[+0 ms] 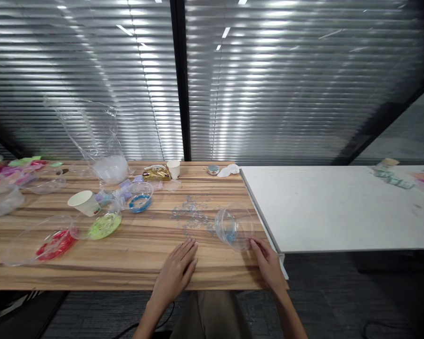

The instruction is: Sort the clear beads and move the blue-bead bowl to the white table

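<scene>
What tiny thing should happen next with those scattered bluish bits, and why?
Maybe pinch some bluish bits with the left hand into the clear tub: that hand's fingertips lie near them, and the right hand holds the tub, with similar bits inside.

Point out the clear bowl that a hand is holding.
The rightmost bowl, its rim pinched by the right hand; no hand touches the others.

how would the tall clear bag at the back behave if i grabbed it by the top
The clear bag would probably feel floppy and crumple in the grip, since its upper part is thin, creased film. Its weight likely sits low, as the white filling is gathered at the bottom, so it may swing or slump when lifted.
</scene>
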`<action>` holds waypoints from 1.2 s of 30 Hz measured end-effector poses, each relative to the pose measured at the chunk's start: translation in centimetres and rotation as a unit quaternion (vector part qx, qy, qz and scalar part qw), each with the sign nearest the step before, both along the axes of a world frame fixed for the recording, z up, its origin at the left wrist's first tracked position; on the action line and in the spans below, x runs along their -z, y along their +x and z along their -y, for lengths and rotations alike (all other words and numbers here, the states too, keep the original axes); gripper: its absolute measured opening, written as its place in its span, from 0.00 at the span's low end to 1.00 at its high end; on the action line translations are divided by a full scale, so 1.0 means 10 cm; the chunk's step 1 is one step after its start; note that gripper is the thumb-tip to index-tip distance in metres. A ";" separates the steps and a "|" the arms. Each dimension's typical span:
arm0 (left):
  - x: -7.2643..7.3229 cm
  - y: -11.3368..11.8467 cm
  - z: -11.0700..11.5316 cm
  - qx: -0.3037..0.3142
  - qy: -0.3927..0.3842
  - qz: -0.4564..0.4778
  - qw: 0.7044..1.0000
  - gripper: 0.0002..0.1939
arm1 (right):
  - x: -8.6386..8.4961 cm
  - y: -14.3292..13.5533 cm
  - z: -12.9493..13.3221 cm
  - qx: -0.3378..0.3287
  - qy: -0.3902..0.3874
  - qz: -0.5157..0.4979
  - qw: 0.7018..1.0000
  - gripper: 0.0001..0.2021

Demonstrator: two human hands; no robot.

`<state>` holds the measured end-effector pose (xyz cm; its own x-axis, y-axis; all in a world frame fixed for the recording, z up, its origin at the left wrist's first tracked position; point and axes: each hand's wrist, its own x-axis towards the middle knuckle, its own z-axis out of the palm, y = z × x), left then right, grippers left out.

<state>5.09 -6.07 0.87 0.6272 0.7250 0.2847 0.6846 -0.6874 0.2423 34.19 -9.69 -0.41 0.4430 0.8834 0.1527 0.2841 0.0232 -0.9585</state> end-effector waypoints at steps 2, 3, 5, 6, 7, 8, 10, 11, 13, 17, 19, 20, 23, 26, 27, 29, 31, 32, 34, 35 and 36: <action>-0.01 0.00 0.00 0.000 0.000 0.000 1.000 0.23 | 0.01 0.00 0.00 0.002 -0.002 -0.001 1.000 0.21; -0.01 0.00 0.00 -0.001 0.000 0.001 1.000 0.23 | 0.02 0.00 0.00 0.002 -0.003 -0.003 1.000 0.21; -0.01 0.00 0.00 -0.001 -0.001 0.000 1.000 0.23 | 0.02 0.01 0.00 0.001 -0.005 -0.009 1.000 0.22; -0.01 0.00 0.00 -0.001 -0.001 -0.002 1.000 0.23 | 0.03 0.01 0.01 -0.001 -0.007 -0.013 1.000 0.22; -0.01 0.00 0.01 -0.001 -0.003 -0.004 1.000 0.23 | 0.03 0.01 0.01 -0.001 -0.008 -0.016 1.000 0.22; 0.00 0.00 0.01 -0.001 -0.004 -0.006 1.000 0.23 | 0.03 0.01 0.01 -0.002 -0.009 -0.018 1.000 0.21; 0.01 0.00 0.00 -0.001 -0.006 -0.006 1.000 0.22 | 0.03 0.01 0.02 0.001 -0.011 -0.025 1.000 0.21; 0.01 0.00 0.00 -0.002 -0.006 -0.004 1.000 0.22 | 0.03 0.01 0.02 0.003 -0.011 -0.028 1.000 0.20; 0.02 0.00 0.00 -0.001 -0.006 -0.001 1.000 0.22 | 0.03 0.01 0.02 0.009 -0.008 -0.034 0.999 0.20; 0.02 0.00 -0.01 0.000 -0.006 -0.002 1.000 0.22 | 0.05 0.01 0.02 0.013 -0.004 -0.036 0.999 0.19; 0.01 0.01 -0.01 0.001 -0.004 0.000 1.000 0.22 | 0.05 0.01 0.02 0.017 -0.003 -0.039 0.999 0.19; 0.00 0.01 0.00 0.001 -0.003 0.002 1.000 0.22 | 0.05 0.02 0.03 0.020 -0.002 -0.040 0.999 0.19; -0.02 0.01 0.00 0.003 0.000 0.010 1.000 0.22 | 0.04 0.02 0.03 0.035 0.004 -0.046 0.998 0.17; -0.02 0.00 0.00 0.007 -0.003 0.025 1.000 0.21 | 0.03 0.02 0.03 0.044 0.012 -0.059 0.997 0.16; -0.01 0.00 0.00 0.009 -0.005 0.032 0.999 0.21 | 0.03 0.02 0.03 0.047 0.015 -0.065 0.997 0.16; 0.02 -0.02 -0.01 0.011 -0.008 0.049 0.999 0.20 | 0.04 0.02 0.03 0.052 0.021 -0.078 0.995 0.16; 0.05 -0.03 -0.03 0.007 -0.009 0.071 0.997 0.19 | 0.06 0.03 0.02 0.057 0.023 -0.087 0.994 0.16; 0.06 -0.03 -0.03 0.004 -0.009 0.083 0.996 0.18 | 0.06 0.03 0.02 0.058 0.023 -0.090 0.994 0.16; 0.08 -0.03 -0.04 -0.002 -0.005 0.110 0.994 0.16 | 0.08 0.03 0.02 0.057 0.022 -0.093 0.994 0.16; 0.08 -0.03 -0.05 -0.005 -0.003 0.122 0.993 0.15 | 0.08 0.03 0.02 0.056 0.022 -0.094 0.994 0.16; 0.08 -0.03 -0.05 -0.006 -0.001 0.133 0.991 0.15 | 0.09 0.03 0.02 0.054 0.022 -0.096 0.994 0.15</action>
<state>4.77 -5.57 0.02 0.5209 0.7333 0.4370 0.6049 -0.6783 0.4171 34.49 -9.86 -1.26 0.5594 0.8235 0.0941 0.0994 0.0461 -0.9940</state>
